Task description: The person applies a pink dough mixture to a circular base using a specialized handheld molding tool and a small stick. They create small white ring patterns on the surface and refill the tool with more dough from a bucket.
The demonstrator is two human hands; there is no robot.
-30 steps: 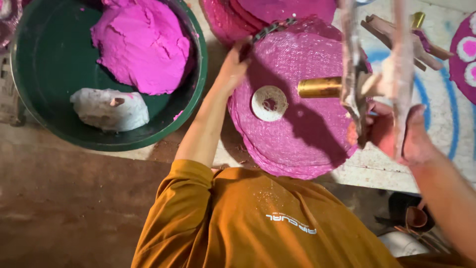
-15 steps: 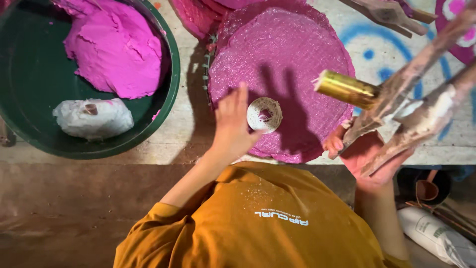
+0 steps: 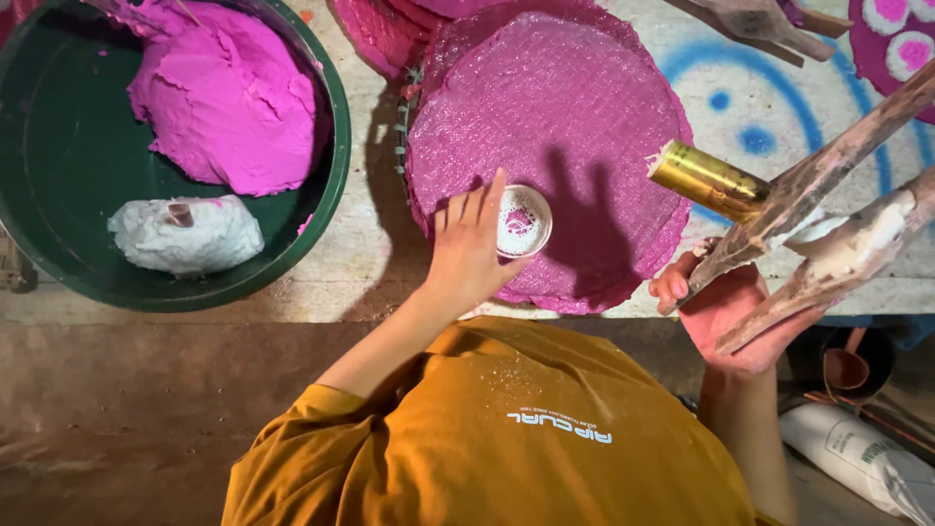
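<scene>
While your left hand lies flat and unclenched on the stack of pink textured discs, its fingers spread and gripping nothing, the fingertips touch the rim of a small white ring-shaped cup that sits on the top disc, stained pink inside. Your right hand is wrapped around two rough wooden sticks, which run up and off the right edge of the frame, so their far ends are cut off. A gold cylinder shows just beside the sticks; you cannot tell whether it is fixed to them or merely behind them. A whitish lump between the sticks is too smeared to identify.

Further items:
- Green basin, left, partly cropped at the top and left edge; holds a pink dough mass and a white lump, the two apart.
- More pink discs at the top edge, cut off.
- Work surface with blue painted marks, largely covered.
- Orange shirt hides the table's near edge and your lower body.
</scene>
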